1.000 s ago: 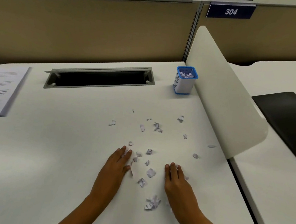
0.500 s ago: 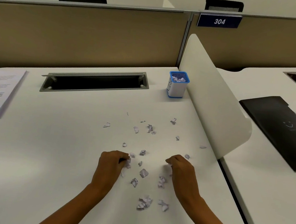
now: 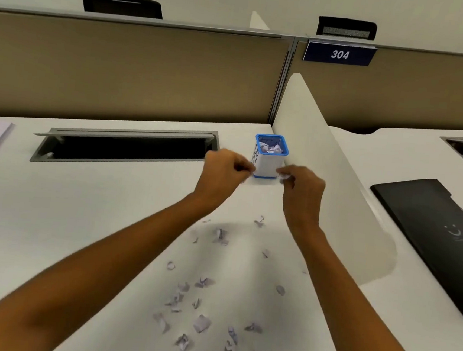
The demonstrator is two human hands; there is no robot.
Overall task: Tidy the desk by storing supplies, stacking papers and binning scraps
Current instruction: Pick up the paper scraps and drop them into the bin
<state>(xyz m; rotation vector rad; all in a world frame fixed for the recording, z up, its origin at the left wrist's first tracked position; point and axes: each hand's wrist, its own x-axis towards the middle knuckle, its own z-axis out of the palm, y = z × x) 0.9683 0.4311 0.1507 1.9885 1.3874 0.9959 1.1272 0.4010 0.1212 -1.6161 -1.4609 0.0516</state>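
Hands risen from loose scraps (image 3: 201, 323) to bin (image 3: 268, 166); right hand (image 3: 303, 188) pinches white scrap (image 3: 284, 177); left hand (image 3: 221, 172) curled, contents unclear.

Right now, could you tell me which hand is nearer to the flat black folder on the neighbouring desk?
Right. The right hand is left of the flat black folder, across the white divider panel; the left hand is farther left, beyond the blue-rimmed white bin.

An office: partitioned desks (image 3: 50, 228), a cable tray (image 3: 125, 145), a "304" sign (image 3: 339, 54), chair backs (image 3: 123, 6).
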